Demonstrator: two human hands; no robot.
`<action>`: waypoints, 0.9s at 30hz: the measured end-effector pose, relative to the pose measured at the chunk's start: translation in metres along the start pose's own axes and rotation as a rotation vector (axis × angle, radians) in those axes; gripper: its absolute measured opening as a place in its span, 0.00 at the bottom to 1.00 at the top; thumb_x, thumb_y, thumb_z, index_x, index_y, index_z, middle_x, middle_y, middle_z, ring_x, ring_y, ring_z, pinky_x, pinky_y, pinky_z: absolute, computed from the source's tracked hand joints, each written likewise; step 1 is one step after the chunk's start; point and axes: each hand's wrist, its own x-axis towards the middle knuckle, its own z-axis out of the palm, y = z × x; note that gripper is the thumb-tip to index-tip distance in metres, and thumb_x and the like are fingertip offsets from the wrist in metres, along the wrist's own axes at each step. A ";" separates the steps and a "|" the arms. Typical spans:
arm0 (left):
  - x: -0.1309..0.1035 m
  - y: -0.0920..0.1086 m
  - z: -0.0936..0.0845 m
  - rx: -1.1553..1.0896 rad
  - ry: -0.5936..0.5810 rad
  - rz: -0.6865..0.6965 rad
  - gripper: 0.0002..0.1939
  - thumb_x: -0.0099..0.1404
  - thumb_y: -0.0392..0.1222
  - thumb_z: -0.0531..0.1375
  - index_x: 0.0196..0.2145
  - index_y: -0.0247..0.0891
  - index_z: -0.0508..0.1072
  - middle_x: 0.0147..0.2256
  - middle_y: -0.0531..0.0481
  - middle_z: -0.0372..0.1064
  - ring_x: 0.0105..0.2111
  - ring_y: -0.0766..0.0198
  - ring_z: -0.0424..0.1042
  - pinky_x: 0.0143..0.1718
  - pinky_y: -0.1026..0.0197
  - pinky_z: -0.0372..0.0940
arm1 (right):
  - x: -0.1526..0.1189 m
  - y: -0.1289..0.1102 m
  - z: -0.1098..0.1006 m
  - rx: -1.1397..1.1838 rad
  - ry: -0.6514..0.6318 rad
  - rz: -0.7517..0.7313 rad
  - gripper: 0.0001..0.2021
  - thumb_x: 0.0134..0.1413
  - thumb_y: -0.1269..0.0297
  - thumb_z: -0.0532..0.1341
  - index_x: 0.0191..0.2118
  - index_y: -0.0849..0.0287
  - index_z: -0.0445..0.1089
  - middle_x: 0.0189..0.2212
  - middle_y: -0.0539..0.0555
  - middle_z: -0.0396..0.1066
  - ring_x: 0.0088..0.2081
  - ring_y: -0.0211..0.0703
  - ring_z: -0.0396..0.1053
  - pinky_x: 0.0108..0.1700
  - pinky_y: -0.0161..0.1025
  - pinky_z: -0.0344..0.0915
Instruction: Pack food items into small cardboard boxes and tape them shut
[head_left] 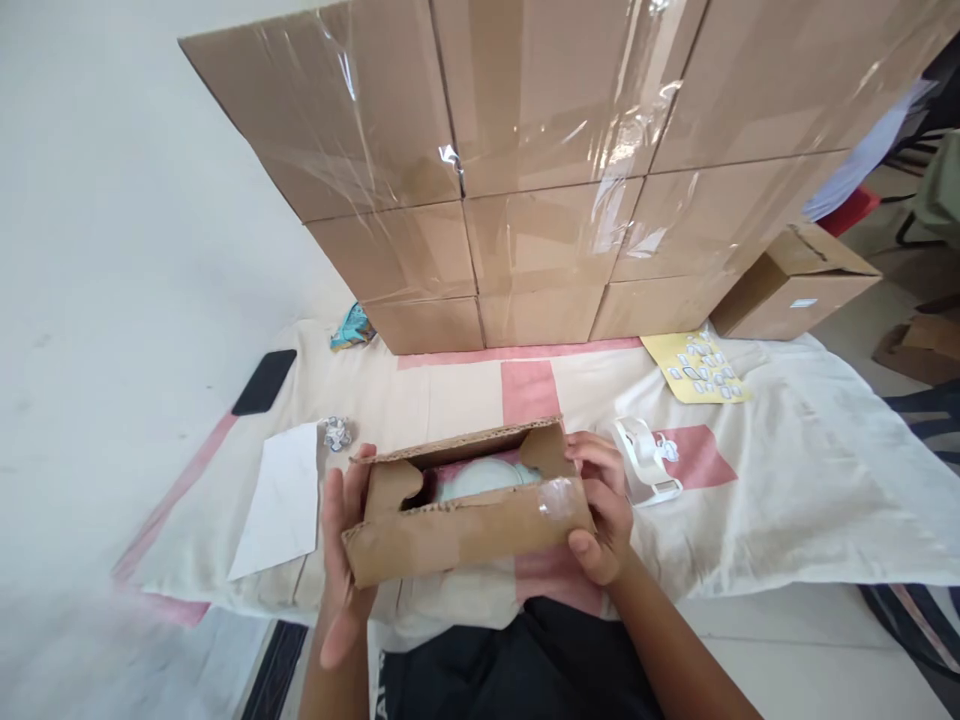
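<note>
Between my two hands, above the cloth, is a small cardboard box point(472, 540) with its top flaps apart. Through the opening shows a pale, rounded, shiny object point(484, 480) with something pinkish behind it; its kind I cannot make out. My left hand point(349, 540) presses against the box's left end, thumb low and fingers up along the side. Gripping the right end is my right hand point(604, 510), its fingers curled behind the edge and its thumb in front. A piece of clear tape point(559, 497) shines on the front flap near that hand.
Tall stacked cartons point(540, 240) wrapped in clear film stand behind. On the cloth point(450, 390) lie a black phone point(265, 382), white paper point(281, 500), a crumpled ball point(337, 433), a white tape dispenser point(645, 462) and a yellow sticker sheet point(690, 370). Another carton point(795, 285) sits right.
</note>
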 end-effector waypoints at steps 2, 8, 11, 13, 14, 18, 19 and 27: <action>0.003 0.003 0.005 -0.145 0.134 0.043 0.51 0.56 0.74 0.59 0.72 0.74 0.41 0.72 0.56 0.54 0.71 0.35 0.53 0.69 0.26 0.54 | -0.002 -0.007 0.004 0.049 0.023 0.113 0.26 0.65 0.44 0.57 0.63 0.50 0.64 0.63 0.62 0.58 0.65 0.65 0.58 0.64 0.69 0.59; 0.024 0.008 0.006 -0.292 0.197 0.132 0.22 0.66 0.42 0.59 0.57 0.52 0.77 0.43 0.47 0.78 0.70 0.40 0.57 0.72 0.27 0.44 | 0.001 -0.025 0.001 0.063 -0.196 0.262 0.33 0.69 0.43 0.53 0.73 0.49 0.52 0.70 0.58 0.56 0.75 0.66 0.41 0.73 0.71 0.39; 0.027 0.002 0.002 -0.236 0.105 0.269 0.16 0.68 0.38 0.56 0.43 0.42 0.84 0.47 0.44 0.77 0.69 0.40 0.58 0.73 0.32 0.45 | 0.006 -0.027 0.000 0.086 -0.168 0.201 0.23 0.70 0.50 0.54 0.67 0.45 0.61 0.66 0.54 0.61 0.74 0.64 0.45 0.73 0.71 0.39; 0.027 -0.001 0.001 -0.208 0.074 0.319 0.17 0.69 0.36 0.54 0.41 0.42 0.84 0.49 0.44 0.76 0.68 0.42 0.60 0.73 0.34 0.44 | 0.008 -0.028 0.001 0.079 -0.159 0.215 0.17 0.70 0.52 0.55 0.58 0.46 0.69 0.65 0.53 0.62 0.74 0.64 0.45 0.73 0.70 0.40; 0.027 -0.001 0.000 -0.207 0.073 0.328 0.17 0.69 0.36 0.54 0.41 0.42 0.84 0.49 0.44 0.76 0.67 0.43 0.61 0.73 0.34 0.45 | 0.008 -0.029 0.002 0.064 -0.155 0.222 0.14 0.71 0.52 0.55 0.53 0.48 0.73 0.64 0.53 0.63 0.74 0.64 0.45 0.73 0.69 0.40; 0.027 0.001 0.001 -0.217 0.085 0.333 0.16 0.69 0.37 0.54 0.40 0.42 0.84 0.48 0.44 0.76 0.63 0.43 0.65 0.72 0.31 0.45 | 0.009 -0.032 0.005 0.014 -0.116 0.217 0.15 0.71 0.51 0.55 0.44 0.52 0.75 0.64 0.53 0.62 0.74 0.65 0.46 0.73 0.67 0.43; 0.027 0.002 0.001 -0.219 0.087 0.330 0.16 0.69 0.37 0.54 0.40 0.42 0.84 0.48 0.44 0.76 0.63 0.43 0.64 0.72 0.31 0.44 | 0.009 -0.033 0.005 0.008 -0.112 0.218 0.15 0.71 0.51 0.55 0.43 0.52 0.75 0.65 0.53 0.62 0.74 0.66 0.46 0.72 0.67 0.43; 0.024 -0.003 0.005 -0.227 0.124 0.303 0.15 0.70 0.41 0.55 0.37 0.42 0.83 0.49 0.43 0.77 0.68 0.38 0.58 0.71 0.27 0.46 | 0.006 -0.030 0.006 -0.005 -0.097 0.198 0.16 0.71 0.50 0.55 0.43 0.52 0.77 0.68 0.53 0.61 0.74 0.66 0.47 0.72 0.66 0.46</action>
